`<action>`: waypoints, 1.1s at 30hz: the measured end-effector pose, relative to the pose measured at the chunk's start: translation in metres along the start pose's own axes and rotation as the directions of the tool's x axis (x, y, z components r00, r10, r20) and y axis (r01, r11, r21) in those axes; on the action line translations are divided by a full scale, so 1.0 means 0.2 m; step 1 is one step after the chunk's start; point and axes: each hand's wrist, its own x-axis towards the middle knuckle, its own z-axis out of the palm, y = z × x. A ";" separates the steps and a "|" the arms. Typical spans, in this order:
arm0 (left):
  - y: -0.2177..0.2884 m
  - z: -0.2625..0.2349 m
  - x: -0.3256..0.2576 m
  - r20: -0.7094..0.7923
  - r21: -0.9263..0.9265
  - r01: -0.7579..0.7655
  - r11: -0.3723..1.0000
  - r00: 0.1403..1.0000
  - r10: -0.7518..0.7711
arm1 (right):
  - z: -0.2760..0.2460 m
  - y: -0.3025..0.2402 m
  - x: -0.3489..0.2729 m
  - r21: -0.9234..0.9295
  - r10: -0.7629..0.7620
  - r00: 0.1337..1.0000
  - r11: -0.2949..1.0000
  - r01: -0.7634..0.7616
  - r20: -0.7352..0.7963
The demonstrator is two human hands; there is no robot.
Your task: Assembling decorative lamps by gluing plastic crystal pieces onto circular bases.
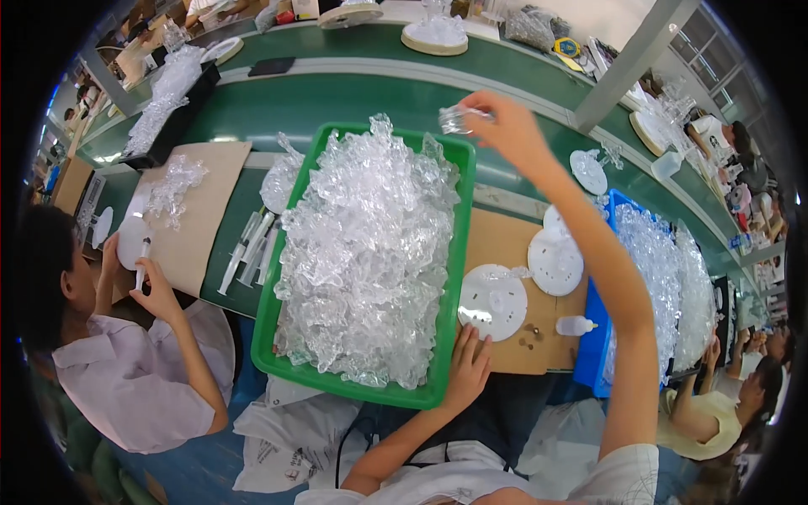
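Green belt (337, 101) behind tray (273, 320); rt hand (509, 130) w/ clear piece (459, 119) above far edge.

Tray (278, 332) heaped with clear pieces (362, 252), discs (492, 303) right (on cardboard (497, 240)), syringes (248, 248) left

Factory assembly line. A long green conveyor belt (353, 105) runs past seated workers, each with cardboard work mats (503, 244). Green plastic tray (446, 252) and blue plastic bin (592, 337) hold heaps of clear moulded plastic parts (362, 252); round white plastic discs (492, 303) lie alongside.

Blue tray (589, 337) of clear parts, syringes (249, 248), small squeeze bottle (576, 326).
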 end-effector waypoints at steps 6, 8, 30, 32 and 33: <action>0.07 0.00 -0.07 0.058 0.140 -0.017 0.990 0.998 0.009 | -0.25 -0.21 -0.91 0.438 0.176 0.976 0.873 -0.215 0.128; 0.11 0.03 -0.08 0.077 0.102 -0.029 0.994 0.997 0.021 | -0.19 -0.21 -1.18 0.561 0.300 0.946 0.764 -0.318 0.127; -0.01 -0.07 -0.07 0.132 -0.040 0.044 0.998 0.990 -0.038 | 0.36 -0.03 -1.32 -0.158 0.340 0.937 0.923 -0.350 -0.087; -0.02 -0.06 -0.08 0.128 -0.032 0.037 0.999 0.991 -0.033 | 0.39 -0.06 -1.33 -0.170 0.340 0.935 0.920 -0.353 -0.101; -0.03 -0.05 -0.08 0.128 -0.033 0.041 0.999 0.991 -0.036 | 0.40 -0.07 -1.35 -0.178 0.339 0.934 0.918 -0.355 -0.118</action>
